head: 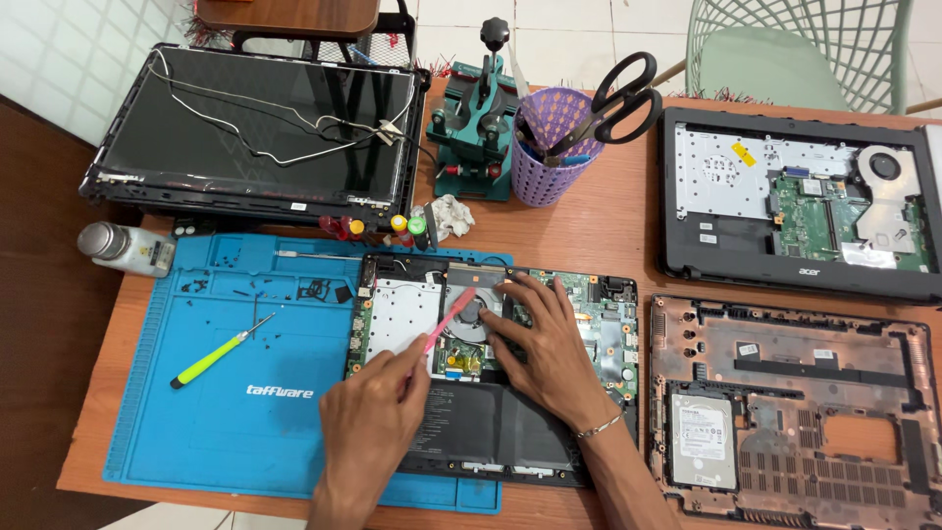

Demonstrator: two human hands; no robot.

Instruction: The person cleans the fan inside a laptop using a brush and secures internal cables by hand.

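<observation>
While gripping pink brush [449, 322], left hand [371, 424].

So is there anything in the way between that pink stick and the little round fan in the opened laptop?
Nothing visible. The left hand holds the thin pink plastic stick, whose tip already reaches the round black fan inside the opened black laptop base. The right hand rests flat beside the fan, not across the stick's path.

Two bare hands, the left hand [368, 427] and the right hand [545, 344], come in from the lower edge; forearms bare, no sleeves showing; a thin silver bracelet [599, 426] circles the right wrist; fingernails short and plain.
</observation>
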